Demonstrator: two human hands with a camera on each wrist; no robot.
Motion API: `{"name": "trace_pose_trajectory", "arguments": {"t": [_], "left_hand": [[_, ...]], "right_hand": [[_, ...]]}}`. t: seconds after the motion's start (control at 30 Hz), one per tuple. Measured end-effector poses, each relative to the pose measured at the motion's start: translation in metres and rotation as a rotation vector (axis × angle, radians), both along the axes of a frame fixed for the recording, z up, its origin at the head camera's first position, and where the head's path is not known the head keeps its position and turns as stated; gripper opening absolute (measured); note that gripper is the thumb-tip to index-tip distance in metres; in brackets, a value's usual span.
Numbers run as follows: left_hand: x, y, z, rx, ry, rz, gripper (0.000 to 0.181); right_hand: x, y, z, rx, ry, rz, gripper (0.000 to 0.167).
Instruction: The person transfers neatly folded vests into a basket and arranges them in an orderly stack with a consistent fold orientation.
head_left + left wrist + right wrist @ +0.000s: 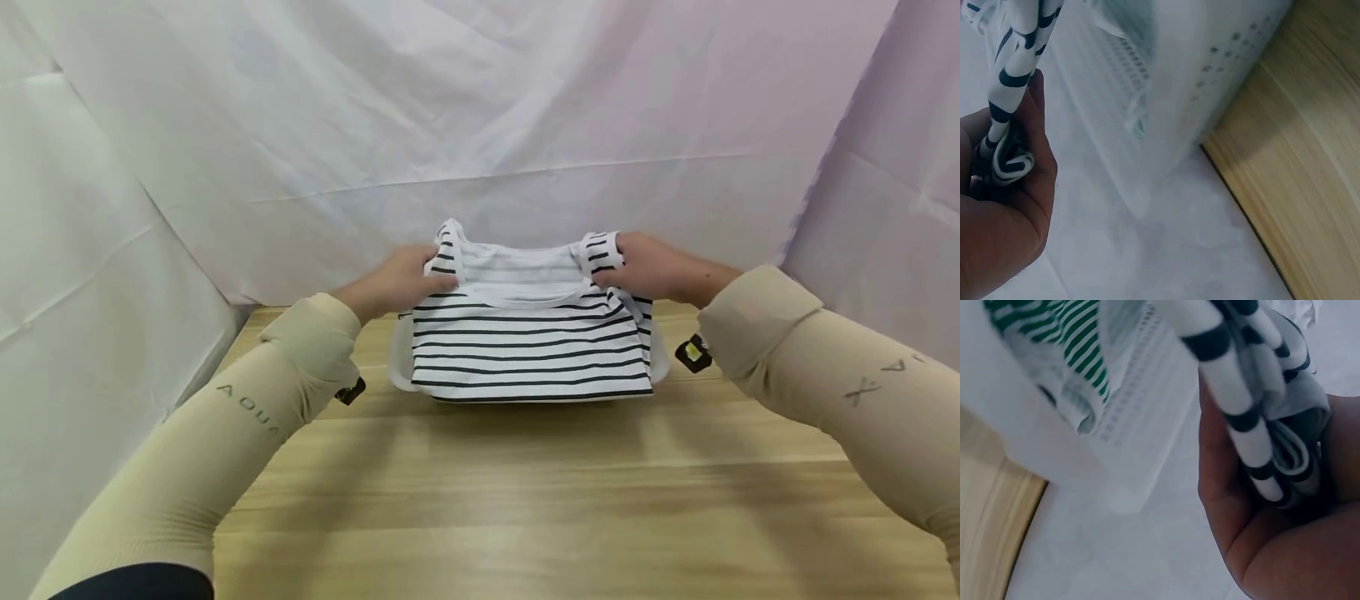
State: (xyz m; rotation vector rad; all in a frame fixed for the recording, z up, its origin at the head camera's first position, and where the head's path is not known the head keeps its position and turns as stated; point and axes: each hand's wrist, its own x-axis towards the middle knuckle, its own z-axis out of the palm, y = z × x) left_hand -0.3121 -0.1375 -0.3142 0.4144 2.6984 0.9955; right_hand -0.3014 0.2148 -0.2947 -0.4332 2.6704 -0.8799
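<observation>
A white shirt with black stripes (525,354) hangs between both hands, its round neckline facing up. My left hand (405,279) pinches one shoulder of it; in the left wrist view the striped cloth (1011,81) is bunched between thumb and fingers. My right hand (648,267) grips the other shoulder, and the folded cloth (1250,425) shows in its curled fingers. Behind and below the shirt stands a white perforated basket (402,354), mostly covered by it in the head view. Green-and-white striped cloth (1082,340) lies inside the basket.
The basket is on a wooden table (510,500) near its back edge. White sheeting (480,108) hangs behind the table and on both sides. Each wrist carries a small dark camera mount, such as the right one (693,353).
</observation>
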Motion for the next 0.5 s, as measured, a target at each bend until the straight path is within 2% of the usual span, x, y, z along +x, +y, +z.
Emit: {"name": "trace_pose_trajectory", "arguments": {"t": [0.13, 0.37, 0.5], "left_hand": [[-0.005, 0.001, -0.010, -0.080, 0.008, -0.009, 0.036], [-0.011, 0.003, -0.022, -0.207, -0.009, 0.000, 0.062], [-0.011, 0.006, -0.032, -0.247, -0.003, 0.012, 0.060]], "right_hand": [[-0.008, -0.008, -0.004, 0.107, 0.022, 0.007, 0.036], [-0.015, -0.017, -0.017, 0.209, 0.057, 0.009, 0.039], [-0.014, -0.019, -0.024, 0.263, 0.085, 0.016, 0.040]]}}
